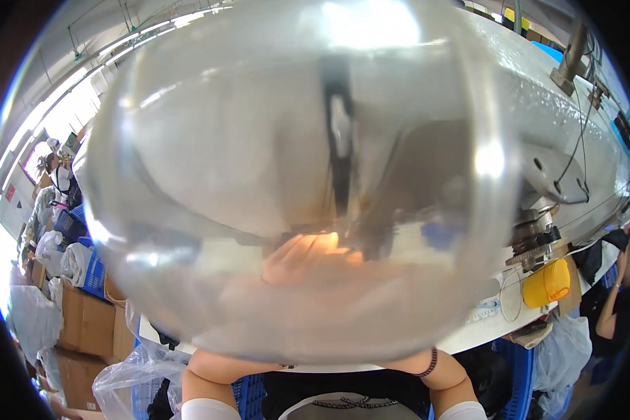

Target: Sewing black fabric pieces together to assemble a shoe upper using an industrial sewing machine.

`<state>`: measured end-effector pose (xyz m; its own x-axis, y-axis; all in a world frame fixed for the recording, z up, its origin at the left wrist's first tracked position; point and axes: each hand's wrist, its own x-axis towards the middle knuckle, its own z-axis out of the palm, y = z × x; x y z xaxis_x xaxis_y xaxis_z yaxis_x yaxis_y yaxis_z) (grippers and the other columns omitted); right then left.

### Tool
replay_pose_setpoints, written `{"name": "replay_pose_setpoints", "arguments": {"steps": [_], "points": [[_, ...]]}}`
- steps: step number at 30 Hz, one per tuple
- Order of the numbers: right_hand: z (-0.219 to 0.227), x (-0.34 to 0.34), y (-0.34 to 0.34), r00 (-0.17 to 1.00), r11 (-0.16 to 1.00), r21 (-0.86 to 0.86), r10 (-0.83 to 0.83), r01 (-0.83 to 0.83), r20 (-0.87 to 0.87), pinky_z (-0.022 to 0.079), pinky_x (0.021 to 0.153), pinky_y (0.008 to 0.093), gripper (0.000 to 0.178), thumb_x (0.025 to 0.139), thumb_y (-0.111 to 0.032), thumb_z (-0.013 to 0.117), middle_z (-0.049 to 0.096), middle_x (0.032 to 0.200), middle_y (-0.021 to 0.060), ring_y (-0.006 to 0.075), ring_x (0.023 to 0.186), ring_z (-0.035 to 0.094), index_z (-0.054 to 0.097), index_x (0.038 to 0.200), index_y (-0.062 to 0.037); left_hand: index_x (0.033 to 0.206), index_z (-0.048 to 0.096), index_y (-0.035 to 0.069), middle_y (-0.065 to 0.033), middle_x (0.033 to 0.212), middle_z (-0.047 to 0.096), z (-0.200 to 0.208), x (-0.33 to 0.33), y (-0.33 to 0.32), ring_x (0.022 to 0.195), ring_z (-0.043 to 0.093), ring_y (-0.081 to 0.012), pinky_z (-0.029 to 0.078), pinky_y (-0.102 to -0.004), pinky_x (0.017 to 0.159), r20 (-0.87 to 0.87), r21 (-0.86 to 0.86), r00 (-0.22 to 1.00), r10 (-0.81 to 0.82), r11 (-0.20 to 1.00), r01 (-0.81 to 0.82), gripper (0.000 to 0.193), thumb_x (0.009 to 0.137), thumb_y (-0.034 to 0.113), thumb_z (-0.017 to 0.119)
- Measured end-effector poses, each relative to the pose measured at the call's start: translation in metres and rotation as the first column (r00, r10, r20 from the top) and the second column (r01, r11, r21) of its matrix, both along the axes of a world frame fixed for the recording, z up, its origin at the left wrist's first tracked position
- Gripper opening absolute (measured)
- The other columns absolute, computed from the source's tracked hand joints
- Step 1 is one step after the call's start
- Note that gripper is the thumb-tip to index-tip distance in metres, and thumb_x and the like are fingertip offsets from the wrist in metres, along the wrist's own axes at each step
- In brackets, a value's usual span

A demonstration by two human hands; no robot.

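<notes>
The rounded, shiny metal end of a sewing machine head (210, 154) fills the middle of the head view, blurred and very close. My left forearm (213, 371) and my right forearm (444, 374) reach in under its lower edge. A dark beaded bracelet (430, 364) circles my right wrist. Both hands themselves are hidden behind the metal. On the polished surface a smeared image of a hand (294, 259) shows beside a bright warm glow; which hand it is, and whether it holds anything, I cannot make out.
A white table (462, 339) extends under the machine, with a yellow container (547, 283) at its right. Cardboard boxes (86, 318), plastic bags (129, 385) and a blue crate (94, 269) crowd the left. At the far right another person's arm (609, 311) shows.
</notes>
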<state>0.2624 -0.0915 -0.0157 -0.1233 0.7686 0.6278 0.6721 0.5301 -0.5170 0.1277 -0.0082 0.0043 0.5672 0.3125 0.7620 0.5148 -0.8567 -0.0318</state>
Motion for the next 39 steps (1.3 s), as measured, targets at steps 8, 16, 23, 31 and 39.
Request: {"name": "replay_pose_setpoints", "arguments": {"steps": [8, 16, 23, 31, 39], "points": [[-0.01, 0.054, 0.017, 0.993, 0.996, 0.003, -0.083, 0.084, -0.088, 0.049, 0.068, 0.0372, 0.026, 0.071, -0.007, 0.064, 0.062, 0.083, 0.0086, 0.0268, 0.074, 0.06, 0.062, 0.097, -0.0056, 0.073, 0.06, -0.001, -0.0109, 0.083, 0.055, -0.003, -0.001, -0.001, 0.072, 0.056, -0.0228, 0.046, -0.0281, 0.053, -0.101, 0.068, 0.993, -0.069, 0.995, 0.076, 0.025, 0.051, 0.007, 0.067], [-0.035, 0.036, 0.014, 0.981, 0.989, -0.114, -0.111, 0.093, -0.161, 0.049, 0.07, 0.0372, 0.026, 0.071, -0.007, 0.063, 0.063, 0.085, 0.0095, 0.0271, 0.075, 0.061, 0.063, 0.097, -0.0056, 0.069, 0.057, 0.002, -0.008, 0.076, 0.048, 0.007, -0.011, 0.021, 0.068, 0.051, -0.0236, 0.046, -0.035, 0.057, -0.091, -0.128, 0.922, -0.377, 0.922, 0.364, 0.018, 0.053, 0.002, 0.064], [-0.027, 0.032, 0.032, 0.945, 0.964, 0.171, -0.24, 0.205, 0.224, 0.049, 0.073, 0.0377, 0.029, 0.071, -0.005, 0.06, 0.063, 0.088, 0.0093, 0.0272, 0.079, 0.061, 0.064, 0.1, -0.0061, 0.077, 0.06, 0.003, -0.0092, 0.085, 0.052, -0.009, -0.001, 0.02, 0.076, 0.056, -0.026, 0.05, -0.0373, 0.071, -0.052, -0.083, 0.994, -0.098, 0.992, 0.094, 0.018, 0.06, 0.005, 0.068], [-0.02, 0.014, 0.027, 0.954, 0.953, 0.081, -0.296, 0.291, 0.055, 0.048, 0.071, 0.0399, 0.028, 0.072, -0.009, 0.064, 0.061, 0.088, 0.0103, 0.028, 0.08, 0.06, 0.064, 0.099, -0.0077, 0.084, 0.064, 0.005, -0.0085, 0.088, 0.058, -0.007, -0.028, 0.049, 0.077, 0.059, -0.0257, 0.051, -0.0382, 0.069, -0.071, -0.183, 0.915, -0.397, 0.907, 0.379, 0.02, 0.066, 0.011, 0.07], [-0.031, 0.003, 0.028, 0.858, 0.865, 0.246, -0.484, 0.438, 0.174, 0.047, 0.069, 0.0388, 0.027, 0.071, -0.01, 0.064, 0.06, 0.088, 0.0105, 0.0277, 0.078, 0.059, 0.063, 0.098, -0.009, 0.085, 0.065, 0.005, -0.0019, 0.078, 0.055, -0.009, -0.034, 0.057, 0.066, 0.057, -0.0167, 0.051, -0.0289, 0.058, -0.114, -0.245, 0.923, -0.368, 0.911, 0.333, 0.016, 0.07, 0.011, 0.067]]}}
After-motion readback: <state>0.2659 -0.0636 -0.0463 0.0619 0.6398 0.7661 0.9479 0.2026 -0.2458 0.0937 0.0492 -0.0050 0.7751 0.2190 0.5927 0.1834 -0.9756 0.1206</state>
